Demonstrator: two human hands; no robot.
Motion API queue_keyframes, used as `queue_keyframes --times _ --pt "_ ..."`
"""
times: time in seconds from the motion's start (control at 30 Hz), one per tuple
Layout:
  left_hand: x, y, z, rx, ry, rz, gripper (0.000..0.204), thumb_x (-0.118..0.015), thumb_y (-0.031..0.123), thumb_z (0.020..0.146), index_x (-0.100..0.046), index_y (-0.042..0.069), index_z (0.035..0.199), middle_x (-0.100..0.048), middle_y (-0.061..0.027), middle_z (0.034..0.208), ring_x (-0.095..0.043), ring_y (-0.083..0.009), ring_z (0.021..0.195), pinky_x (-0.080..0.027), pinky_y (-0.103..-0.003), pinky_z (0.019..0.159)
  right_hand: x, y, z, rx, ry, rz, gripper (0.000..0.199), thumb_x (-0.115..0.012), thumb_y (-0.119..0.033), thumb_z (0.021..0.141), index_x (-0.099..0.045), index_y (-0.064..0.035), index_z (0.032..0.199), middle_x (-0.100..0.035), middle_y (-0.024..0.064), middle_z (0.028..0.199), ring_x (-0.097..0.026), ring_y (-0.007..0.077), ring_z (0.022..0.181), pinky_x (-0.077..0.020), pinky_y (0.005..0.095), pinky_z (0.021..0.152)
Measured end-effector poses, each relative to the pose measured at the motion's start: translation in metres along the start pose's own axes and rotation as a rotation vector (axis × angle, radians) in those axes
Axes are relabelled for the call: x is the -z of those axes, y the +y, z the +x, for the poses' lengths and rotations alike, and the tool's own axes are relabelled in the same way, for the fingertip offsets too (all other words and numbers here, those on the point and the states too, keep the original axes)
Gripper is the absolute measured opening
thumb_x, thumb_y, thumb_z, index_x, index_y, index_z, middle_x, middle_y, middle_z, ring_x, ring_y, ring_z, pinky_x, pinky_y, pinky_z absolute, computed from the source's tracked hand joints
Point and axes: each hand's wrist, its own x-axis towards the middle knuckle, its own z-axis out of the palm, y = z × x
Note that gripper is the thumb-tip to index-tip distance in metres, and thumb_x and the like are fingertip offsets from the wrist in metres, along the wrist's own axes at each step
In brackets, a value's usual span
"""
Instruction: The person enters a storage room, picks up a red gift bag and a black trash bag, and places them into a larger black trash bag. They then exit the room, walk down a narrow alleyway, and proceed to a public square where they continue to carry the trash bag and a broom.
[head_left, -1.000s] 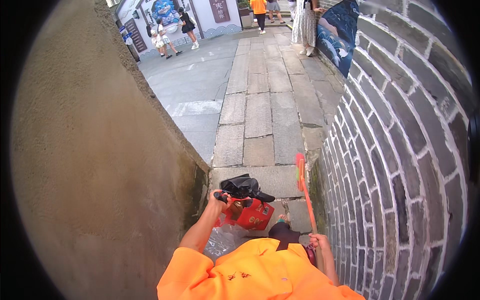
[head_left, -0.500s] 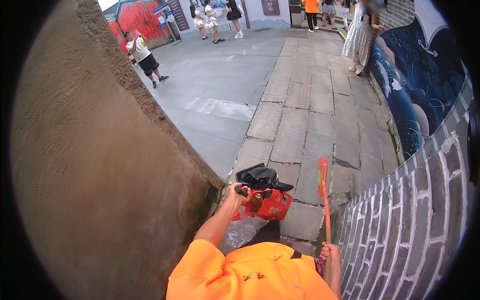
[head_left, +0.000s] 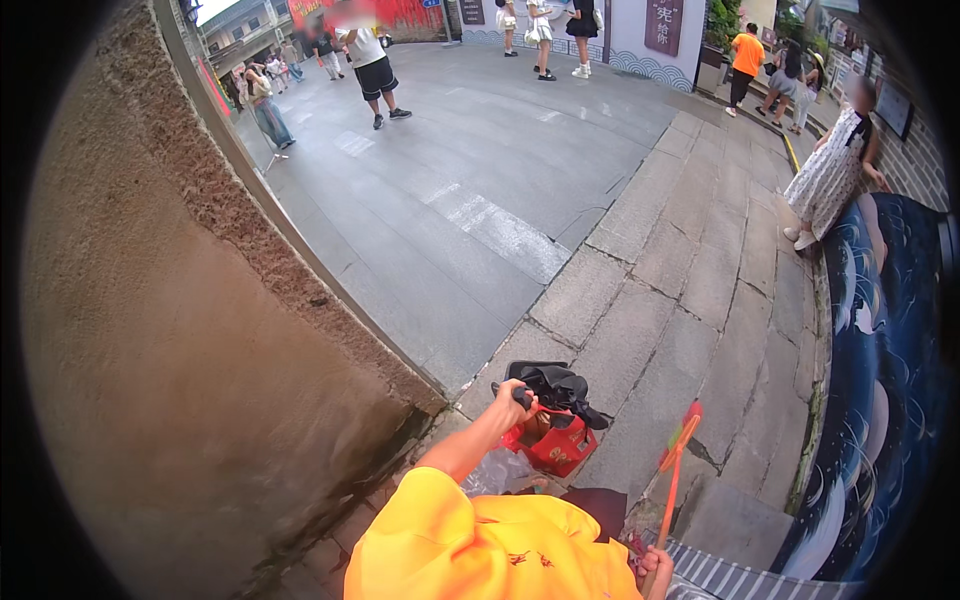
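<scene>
My left hand [head_left: 513,393] grips a dark handle above a red dustpan-like bin [head_left: 549,443] lined with a black bag [head_left: 556,384], carried low in front of me. My right hand [head_left: 656,577], mostly hidden at the lower edge, holds a long orange-red stick [head_left: 673,475] whose flat red end points up and away over the stone paving. My orange sleeves [head_left: 490,545] fill the bottom of the view. A clear plastic bag [head_left: 497,470] hangs below the bin.
A rough brown wall [head_left: 180,380] stands close on my left, a painted blue wall [head_left: 885,400] on my right. Stone slabs [head_left: 690,260] lead ahead to a grey square [head_left: 470,170] with several people; one in a patterned dress [head_left: 832,175] stands by the right wall.
The view has swung left and forward: the grey brick wall on the right has given way to the blue painted wall, and the square has come into view. Both hands keep their hold.
</scene>
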Motion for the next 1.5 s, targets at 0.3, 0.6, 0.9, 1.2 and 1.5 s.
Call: queue_keyframes --times 0.3,0.6,0.9,1.2,1.5 --pt "-0.143 0.069 0.096 -0.133 0.146 -0.134 0.020 -0.050 0.021 0.065 -0.042 0.003 0.063 -0.046 -0.0069 0.053 -0.048 -0.0223 0.051 -0.043 -0.029 0.043 -0.064 -0.152 0.129 -0.047 -0.079 -0.104 0.027 -0.051 -0.016 0.072 -0.034 -0.0152 0.052 -0.030 -0.0045 0.042 -0.031 0.0091 0.033 -0.0266 0.0239 0.031" --pt "-0.307 0.126 0.149 -0.338 0.230 -0.263 0.014 -0.041 0.021 0.070 -0.040 0.008 0.067 -0.044 -0.0038 0.053 -0.044 -0.0195 0.046 -0.042 -0.028 0.040 -0.160 -0.364 0.212 -0.026 -0.158 0.135 0.026 -0.051 -0.011 0.073 -0.034 -0.0132 0.053 -0.029 -0.0037 0.043 -0.027 0.0092 0.034 -0.0239 0.0246 0.035" --pt "-0.466 0.163 0.237 -0.403 0.326 -0.332 0.014 -0.039 0.024 0.071 -0.044 0.016 0.062 -0.046 -0.0012 0.054 -0.046 -0.0144 0.049 -0.043 -0.028 0.041 -0.232 -0.510 0.300 0.029 -0.063 0.102 0.025 -0.053 -0.008 0.071 -0.035 -0.0109 0.054 -0.031 -0.0013 0.043 -0.029 0.0100 0.034 -0.0240 0.0266 0.034" --pt "-0.646 0.209 0.385 -0.274 0.349 -0.311 0.016 -0.037 0.029 0.073 -0.042 0.015 0.066 -0.043 0.0005 0.054 -0.044 -0.0140 0.045 -0.041 -0.026 0.041 -0.302 -0.638 0.390 -0.045 0.053 0.114 0.026 -0.051 -0.007 0.070 -0.034 -0.0119 0.051 -0.031 -0.0006 0.041 -0.030 0.0118 0.034 -0.0241 0.0270 0.034" --pt "-0.833 0.264 0.507 -0.164 0.250 -0.257 0.013 -0.048 0.021 0.067 -0.044 0.008 0.070 -0.048 -0.0029 0.056 -0.047 -0.0186 0.047 -0.044 -0.028 0.042 -0.390 -0.794 0.474 -0.083 0.034 0.163 0.025 -0.050 -0.009 0.070 -0.034 -0.0123 0.052 -0.031 -0.0016 0.041 -0.028 0.0116 0.033 -0.0236 0.0271 0.034"
